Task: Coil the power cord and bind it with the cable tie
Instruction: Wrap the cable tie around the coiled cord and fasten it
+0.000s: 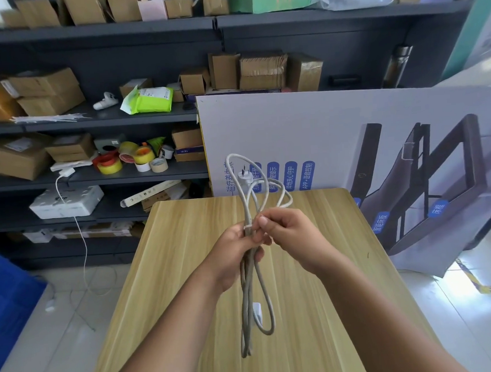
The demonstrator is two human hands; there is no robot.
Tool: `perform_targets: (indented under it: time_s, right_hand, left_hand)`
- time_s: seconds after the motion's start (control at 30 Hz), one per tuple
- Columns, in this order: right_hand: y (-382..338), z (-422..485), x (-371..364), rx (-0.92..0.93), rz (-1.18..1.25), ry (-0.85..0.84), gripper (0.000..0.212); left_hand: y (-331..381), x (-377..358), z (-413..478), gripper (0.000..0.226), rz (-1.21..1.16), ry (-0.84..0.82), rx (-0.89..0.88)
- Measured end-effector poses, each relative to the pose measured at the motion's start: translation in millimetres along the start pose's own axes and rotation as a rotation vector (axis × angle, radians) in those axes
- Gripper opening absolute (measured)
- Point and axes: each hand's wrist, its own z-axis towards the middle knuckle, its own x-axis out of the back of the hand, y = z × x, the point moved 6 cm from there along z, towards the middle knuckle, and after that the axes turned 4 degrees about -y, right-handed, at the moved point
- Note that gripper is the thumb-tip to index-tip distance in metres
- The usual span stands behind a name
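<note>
Above the pale wood-grain surface (169, 275), the left hand (233, 256) grips the long grey-white power cord (244, 336) at the middle of its bundle. Its fingers (258, 254) are curled round the gathered strands from behind. A thin white cable tie (247, 229) sits across the strands just above that grip. The cord is folded into several long loops held upright. The upper loops fan out loosely over the far edge of the surface, and the white pronged plug (245, 176) points up among them. The lower loops hang down close together, with a white block-shaped connector (257, 312) hanging between two strands. Just right of the bundle, the right hand (294, 237) meets the left, its thumb and fingers narrowed to a pinch at the tie's level; what exactly they pinch cannot be told.
</note>
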Motion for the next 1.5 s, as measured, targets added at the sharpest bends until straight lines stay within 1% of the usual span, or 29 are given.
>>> perform_targets:
  time_s: [0.03,0.1,0.13,0.23,0.37,0.43,0.53,0.57,0.67,0.73,0.8,0.9,0.93,1.0,1.07,1.13,1.2,1.3,1.4,1.5]
  right_hand:
    - [-0.8,0.3,2.5,0.002,0.003,0.0,0.026]
    - [-2.3,0.3,7.4,-0.004,0.001,0.003,0.022]
    - [-2.6,0.5,9.1,-0.003,-0.006,0.004,0.021]
    - [-4.4,0.4,12.6,0.011,-0.029,0.004,0.02]
    - [-5.2,-2.3,16.2,0.012,-0.038,0.034,0.019]
    - [-3.6,-4.1,18.1,0.003,-0.076,0.051,0.018]
    - [-2.3,-5.8,18.1,-0.009,-0.062,0.04,0.021]
    - [-2.7,-5.9,18.2,-0.009,-0.058,0.039,0.021]
    - [-3.1,-6.1,19.4,-0.013,-0.011,0.045,0.02]
    - [0.8,-5.6,24.1,-0.014,0.078,0.076,0.021]
    - [7.2,-4.6,28.7,-0.023,0.263,0.105,0.027]
    - [10.4,-1.4,28.6,-0.049,0.538,0.055,0.04]
    - [8.9,-0.8,27.2,-0.046,0.608,0.029,0.039]
    - [7.1,0.4,24.8,-0.03,0.737,0.006,0.028]
    - [6.2,2.2,24.1,0.008,0.787,0.021,0.018]
    - [5.8,3.3,25.0,0.035,0.711,0.073,0.015]
    - [4.2,3.1,26.0,0.071,0.598,0.108,0.019]
    - [4.0,2.1,25.5,0.1,0.484,0.084,0.019]
    - [4.9,1.6,24.0,0.066,0.374,0.038,0.014]
    - [5.3,1.6,26.2,0.028,0.359,0.044,0.012]
  left_hand:
    - [1.1,-1.3,0.4,0.014,-0.099,-0.033,0.002]
    - [3.2,-4.6,1.0,0.018,-0.287,-0.085,0.046]
    - [3.7,-5.7,1.4,0.017,-0.326,-0.09,0.067]
    - [1.5,-5.2,3.8,0.022,-0.32,-0.039,0.1]
    - [0.5,-3.6,9.0,0.015,-0.345,0.052,0.104]
    - [2.2,0.4,10.2,0.024,-0.353,0.092,0.1]
    - [4.8,5.0,11.1,0.035,-0.27,0.106,0.087]
    - [5.6,5.4,11.2,0.033,-0.246,0.1,0.083]
    - [6.3,7.0,11.7,0.019,-0.235,0.083,0.064]
    - [6.7,7.1,11.9,0.019,-0.271,0.09,0.056]
    - [7.6,7.2,12.7,0.028,-0.311,0.094,0.054]
    - [7.8,6.2,14.0,0.031,-0.362,0.056,0.067]
    - [7.5,5.2,14.0,0.03,-0.381,0.035,0.071]
    - [7.0,3.2,14.1,0.028,-0.415,-0.003,0.073]
    - [6.6,1.5,14.7,0.027,-0.434,-0.025,0.072]
    - [6.8,0.5,15.8,0.029,-0.439,-0.03,0.073]
    - [8.0,-0.3,16.6,0.03,-0.438,-0.032,0.07]
    - [9.0,-0.8,17.8,0.027,-0.447,-0.038,0.072]
    - [7.8,-0.4,19.8,0.027,-0.443,-0.036,0.081]
    - [6.7,-0.3,20.5,0.034,-0.471,-0.047,0.087]
